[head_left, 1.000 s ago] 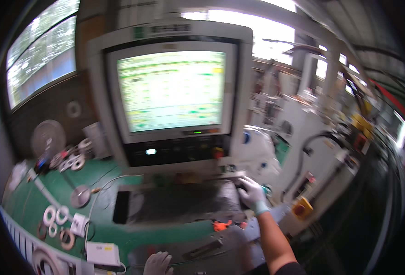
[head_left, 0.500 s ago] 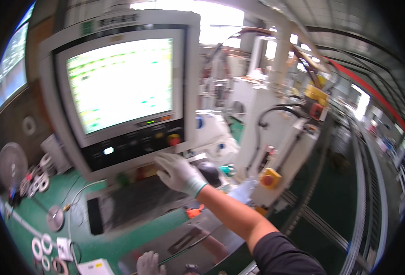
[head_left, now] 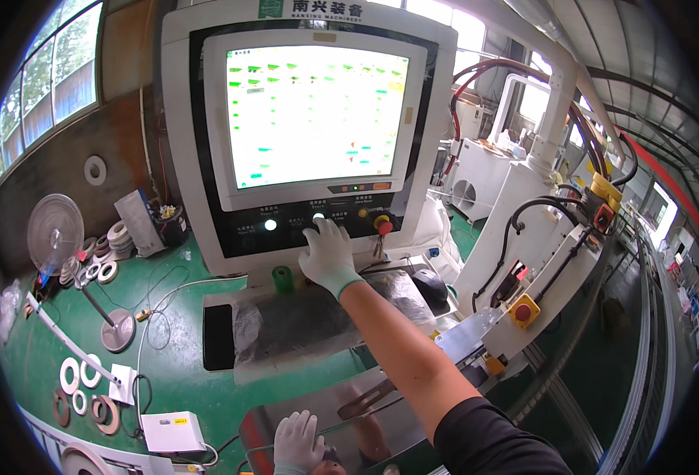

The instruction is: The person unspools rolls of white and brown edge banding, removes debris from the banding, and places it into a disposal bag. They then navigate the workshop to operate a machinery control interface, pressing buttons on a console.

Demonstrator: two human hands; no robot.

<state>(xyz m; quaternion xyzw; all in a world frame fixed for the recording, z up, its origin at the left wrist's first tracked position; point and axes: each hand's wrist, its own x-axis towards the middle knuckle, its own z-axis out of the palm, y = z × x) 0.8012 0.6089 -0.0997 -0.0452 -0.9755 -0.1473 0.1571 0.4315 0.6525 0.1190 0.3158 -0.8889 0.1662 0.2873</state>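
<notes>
My right hand (head_left: 328, 257), in a white glove, reaches up to the black button strip (head_left: 234, 237) under a machine's bright screen (head_left: 314, 119). Its fingers are stretched out, with the fingertips at a round lit button (head_left: 318, 216); whether they press it I cannot tell. Another lit white button (head_left: 270, 225) is to their left, and a red knob (head_left: 383, 226) with keys hanging below is to their right. Low in the picture my left hand (head_left: 298, 442), gloved too, lies over a shiny metal surface (head_left: 266, 423), fingers extended and holding nothing visible.
Below the screen are a plastic-covered shelf (head_left: 286, 332), a green roll (head_left: 284, 279) and a dark mouse (head_left: 428, 286). A standing fan (head_left: 55, 229), tape-like rolls (head_left: 70, 376) and a white box (head_left: 171, 432) occupy the left floor. A yellow-backed red button (head_left: 523, 311) is at right.
My right hand has moved from below the strip's right part up to the lit button in its middle. The view has shifted, so the screen sits farther right. The left hand stays low.
</notes>
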